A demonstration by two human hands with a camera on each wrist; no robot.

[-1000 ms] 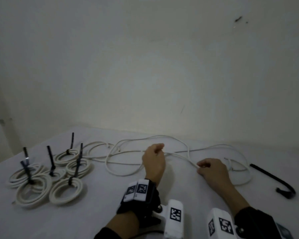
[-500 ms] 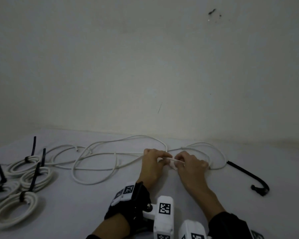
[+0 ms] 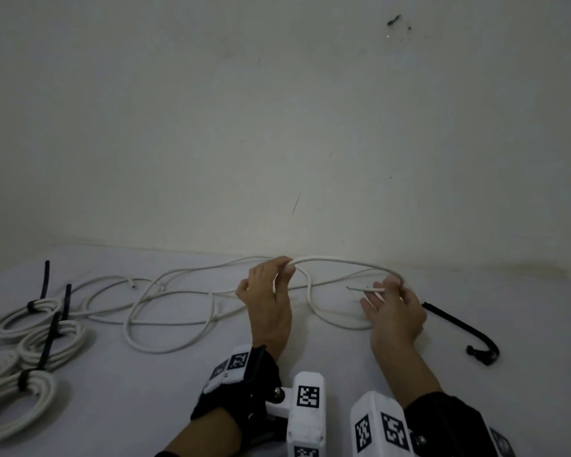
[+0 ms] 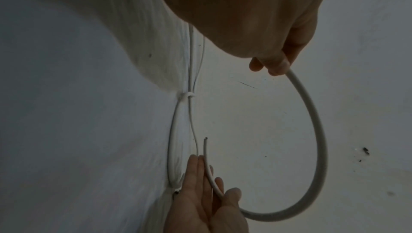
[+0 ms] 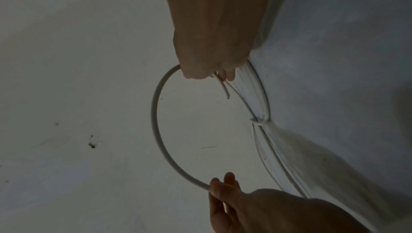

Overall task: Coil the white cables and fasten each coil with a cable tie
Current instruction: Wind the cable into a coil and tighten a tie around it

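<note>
White cable [image 3: 340,261] arcs mid-frame above the worktop [image 3: 145,407], left hand [image 3: 269,298] fingers pinching one side, right hand [image 3: 394,311] fingers gripping its free end, apparently thumb-pinned; tied coils [image 3: 40,328] lower left.

Open tabletop [image 3: 119,400] near, left of wrists. Blocked far left by tied coils [image 3: 47,338] with upright black ties [image 3: 45,280]. Loose white cable [image 3: 178,311] sprawled across middle, looping far toward wall [image 3: 277,127]. Raised arc of cable spanning left hand [image 3: 267,301] to right hand [image 3: 393,311], with gap beneath. Black cable tie [image 3: 462,331] lying right of right hand, apart from it. Bare surface near right, past tie.
</note>
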